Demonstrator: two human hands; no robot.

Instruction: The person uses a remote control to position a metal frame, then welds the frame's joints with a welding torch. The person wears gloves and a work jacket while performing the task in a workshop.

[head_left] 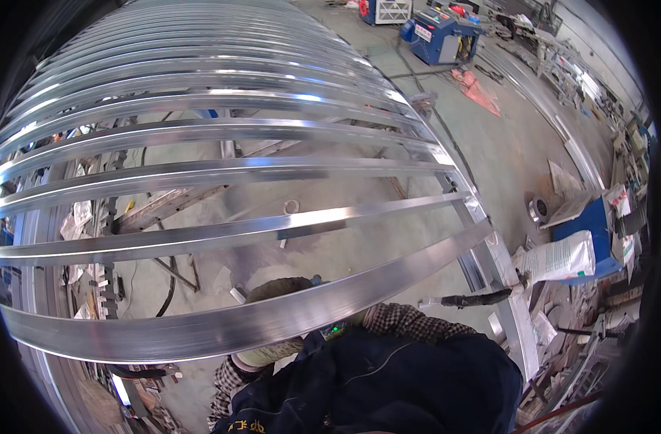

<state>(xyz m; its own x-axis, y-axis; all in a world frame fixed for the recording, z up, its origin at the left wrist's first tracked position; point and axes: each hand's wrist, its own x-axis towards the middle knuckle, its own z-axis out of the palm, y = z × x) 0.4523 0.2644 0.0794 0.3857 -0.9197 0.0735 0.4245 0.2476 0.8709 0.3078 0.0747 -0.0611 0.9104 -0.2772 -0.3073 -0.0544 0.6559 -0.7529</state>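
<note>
Just in front of my body, the nearest flat metal bar (229,329) of a long ladder-like metal frame crosses from left to right. My left hand (269,353), in a pale work glove, reaches beneath that bar from a checked sleeve. A sliver of my right hand's glove (356,317) shows at the end of the other checked sleeve, and the bar hides the rest. Beyond the bar's far edge a dark, greenish gloved part (280,288) appears; I cannot tell which hand it belongs to. The fingers of both hands are hidden, as is anything in them.
Several parallel bars (222,173) stretch away from me, joined to a right side rail (500,264). A black cable with a metal end (475,299) lies against that rail. White sacks (558,259), scrap and a blue machine (442,36) stand to the right. Timber and metal pieces lie below the frame.
</note>
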